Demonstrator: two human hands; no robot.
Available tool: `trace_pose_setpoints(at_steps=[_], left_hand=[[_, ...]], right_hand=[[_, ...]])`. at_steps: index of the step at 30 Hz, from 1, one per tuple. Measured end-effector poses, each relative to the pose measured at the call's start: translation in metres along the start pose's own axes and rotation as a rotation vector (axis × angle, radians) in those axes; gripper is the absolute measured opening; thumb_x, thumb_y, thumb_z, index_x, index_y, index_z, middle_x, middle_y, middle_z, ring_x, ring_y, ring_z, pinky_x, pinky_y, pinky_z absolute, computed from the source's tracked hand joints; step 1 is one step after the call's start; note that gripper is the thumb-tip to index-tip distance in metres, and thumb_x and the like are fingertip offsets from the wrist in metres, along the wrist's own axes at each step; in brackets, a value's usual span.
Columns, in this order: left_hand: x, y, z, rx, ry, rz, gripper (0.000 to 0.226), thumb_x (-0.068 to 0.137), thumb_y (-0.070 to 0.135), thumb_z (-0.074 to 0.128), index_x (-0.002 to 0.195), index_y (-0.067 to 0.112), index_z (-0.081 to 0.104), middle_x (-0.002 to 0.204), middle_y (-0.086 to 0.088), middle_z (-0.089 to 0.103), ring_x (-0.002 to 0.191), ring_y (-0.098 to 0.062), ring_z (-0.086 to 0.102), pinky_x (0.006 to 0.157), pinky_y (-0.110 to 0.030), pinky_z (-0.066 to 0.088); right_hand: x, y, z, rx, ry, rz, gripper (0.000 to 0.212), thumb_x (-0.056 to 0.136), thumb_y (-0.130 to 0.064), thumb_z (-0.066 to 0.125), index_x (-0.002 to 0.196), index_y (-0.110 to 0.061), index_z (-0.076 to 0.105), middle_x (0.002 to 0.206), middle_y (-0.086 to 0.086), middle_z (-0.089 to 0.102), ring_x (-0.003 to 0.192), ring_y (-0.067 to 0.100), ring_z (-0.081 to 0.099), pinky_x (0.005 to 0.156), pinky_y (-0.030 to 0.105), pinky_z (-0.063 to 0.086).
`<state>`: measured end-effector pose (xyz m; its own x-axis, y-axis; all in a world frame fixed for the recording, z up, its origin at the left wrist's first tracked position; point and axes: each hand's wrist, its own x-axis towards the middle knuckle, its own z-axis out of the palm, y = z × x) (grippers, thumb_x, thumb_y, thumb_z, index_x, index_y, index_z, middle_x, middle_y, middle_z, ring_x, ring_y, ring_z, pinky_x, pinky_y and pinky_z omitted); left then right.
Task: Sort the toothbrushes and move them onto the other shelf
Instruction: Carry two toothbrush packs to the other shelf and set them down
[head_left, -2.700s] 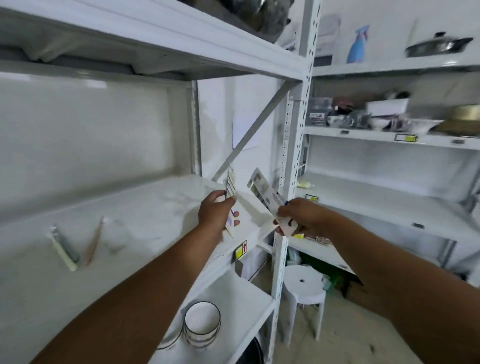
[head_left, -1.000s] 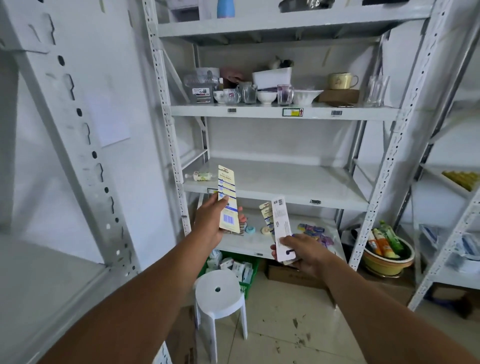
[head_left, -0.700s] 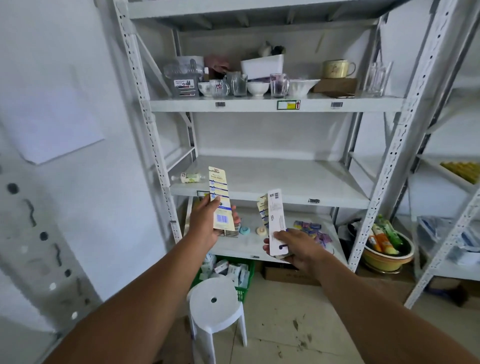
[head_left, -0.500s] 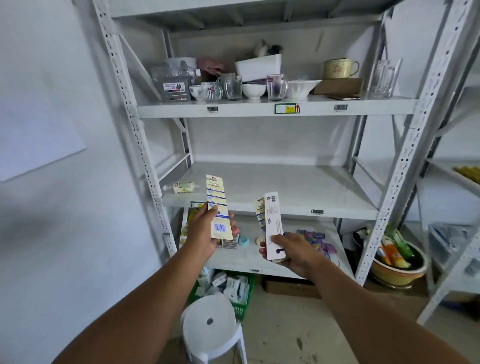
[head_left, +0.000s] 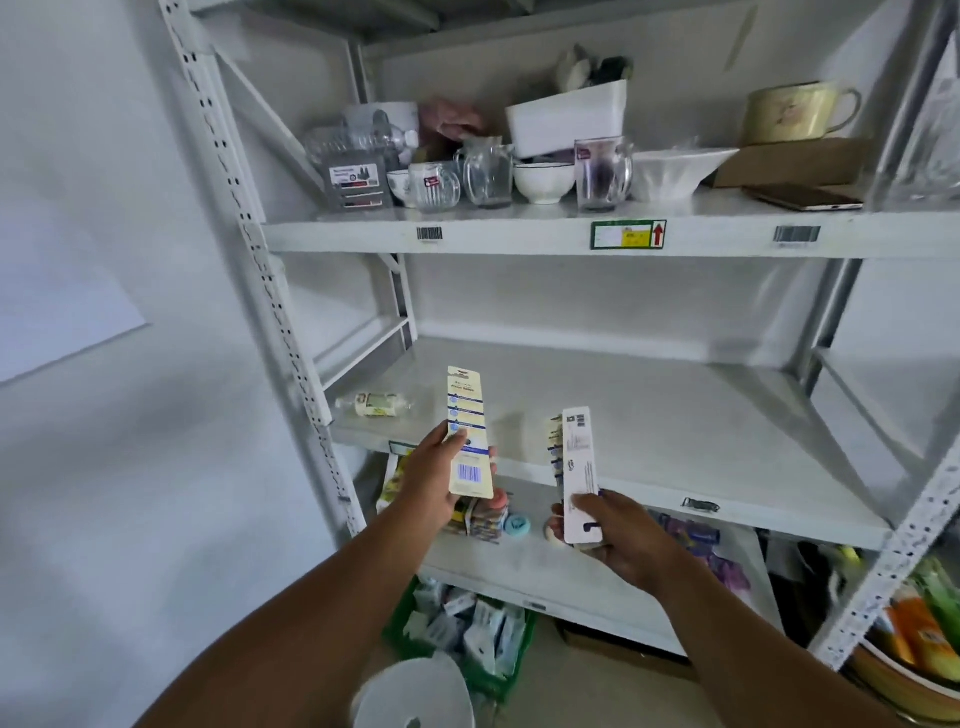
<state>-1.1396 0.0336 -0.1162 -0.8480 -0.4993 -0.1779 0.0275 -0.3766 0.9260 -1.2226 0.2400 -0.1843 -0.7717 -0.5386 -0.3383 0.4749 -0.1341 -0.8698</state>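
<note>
My left hand (head_left: 428, 480) grips a cream toothbrush pack (head_left: 469, 431) with blue bands and a barcode, held upright with its back to me. My right hand (head_left: 621, 540) grips two toothbrush packs (head_left: 577, 470) by their lower ends, a white-backed one in front and a yellowish one behind it. Both hands hover in front of the white middle shelf (head_left: 649, 415) of a metal rack, just below its front edge.
A small tube (head_left: 375, 404) lies at the middle shelf's left end. Cups, glass jugs and bowls (head_left: 543, 182) crowd the shelf above. The lower shelf (head_left: 519, 566) holds small packets. On the floor stand a green crate (head_left: 462, 631) and a white stool (head_left: 413, 693).
I have turned from the left rack, where two toothbrushes lay, to this rack and stepped closer. Both hands carried their packs along and now sit nearer the middle shelf.
</note>
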Motion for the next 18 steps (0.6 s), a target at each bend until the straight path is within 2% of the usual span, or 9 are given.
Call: trace_pose_setpoints(at_steps=[2, 5, 7, 10, 13, 16, 18], left_hand=[[0.022, -0.003, 0.001, 0.049, 0.047, -0.006, 0.021, 0.095, 0.01, 0.048, 0.104, 0.018, 0.066, 0.083, -0.019, 0.074, 0.074, -0.034, 0.069, 0.049, -0.034, 0.056], [0.057, -0.006, -0.003, 0.128, 0.086, -0.018, 0.026, 0.094, 0.01, 0.05, 0.115, 0.013, 0.063, 0.098, -0.026, 0.07, 0.076, -0.037, 0.069, 0.058, -0.034, 0.058], [0.082, -0.007, -0.008, 0.176, 0.131, -0.022, 0.025, 0.093, 0.013, 0.053, 0.114, 0.016, 0.065, 0.105, -0.02, 0.071, 0.086, -0.036, 0.069, 0.067, -0.036, 0.057], [0.12, -0.006, -0.015, 0.196, 0.171, -0.042, 0.019, 0.091, 0.015, 0.057, 0.105, 0.023, 0.068, 0.101, -0.008, 0.072, 0.083, -0.027, 0.068, 0.065, -0.033, 0.053], [0.159, -0.008, -0.022, 0.168, 0.162, -0.069, 0.021, 0.089, 0.012, 0.06, 0.105, 0.02, 0.07, 0.094, -0.007, 0.072, 0.079, -0.026, 0.068, 0.076, -0.041, 0.056], [0.199, -0.013, -0.026, 0.168, 0.132, -0.082, 0.029, 0.087, 0.009, 0.061, 0.115, 0.015, 0.068, 0.104, -0.013, 0.072, 0.083, -0.029, 0.066, 0.084, -0.044, 0.054], [0.222, -0.016, -0.024, 0.173, 0.102, -0.089, 0.028, 0.087, 0.009, 0.061, 0.113, 0.016, 0.068, 0.106, -0.014, 0.072, 0.085, -0.03, 0.067, 0.087, -0.048, 0.054]], right_hand=[[0.025, -0.007, -0.004, -0.012, 0.019, 0.007, 0.038, 0.097, -0.01, 0.053, 0.134, -0.001, 0.047, 0.111, 0.022, 0.07, 0.097, 0.034, 0.07, 0.087, 0.045, 0.057], [0.064, -0.015, -0.005, -0.038, 0.035, 0.025, 0.032, 0.097, -0.015, 0.055, 0.126, -0.002, 0.053, 0.112, 0.021, 0.07, 0.104, 0.035, 0.068, 0.089, 0.047, 0.053], [0.086, -0.022, -0.001, -0.044, 0.037, 0.021, 0.02, 0.098, -0.015, 0.053, 0.114, -0.005, 0.058, 0.104, 0.018, 0.073, 0.097, 0.032, 0.068, 0.086, 0.044, 0.052], [0.117, -0.031, 0.008, -0.044, 0.064, 0.014, 0.011, 0.099, -0.015, 0.051, 0.103, -0.009, 0.06, 0.093, 0.016, 0.075, 0.094, 0.032, 0.067, 0.095, 0.049, 0.048], [0.147, -0.04, 0.019, -0.037, 0.09, 0.004, 0.013, 0.099, -0.014, 0.051, 0.104, -0.006, 0.06, 0.095, 0.018, 0.071, 0.092, 0.03, 0.066, 0.078, 0.04, 0.05], [0.176, -0.048, 0.024, -0.037, 0.134, -0.015, 0.011, 0.097, -0.012, 0.053, 0.102, -0.004, 0.06, 0.091, 0.017, 0.067, 0.08, 0.026, 0.064, 0.063, 0.032, 0.047], [0.194, -0.052, 0.024, -0.009, 0.198, -0.022, 0.009, 0.095, -0.01, 0.057, 0.098, -0.002, 0.059, 0.087, 0.017, 0.062, 0.072, 0.025, 0.059, 0.059, 0.031, 0.048]])
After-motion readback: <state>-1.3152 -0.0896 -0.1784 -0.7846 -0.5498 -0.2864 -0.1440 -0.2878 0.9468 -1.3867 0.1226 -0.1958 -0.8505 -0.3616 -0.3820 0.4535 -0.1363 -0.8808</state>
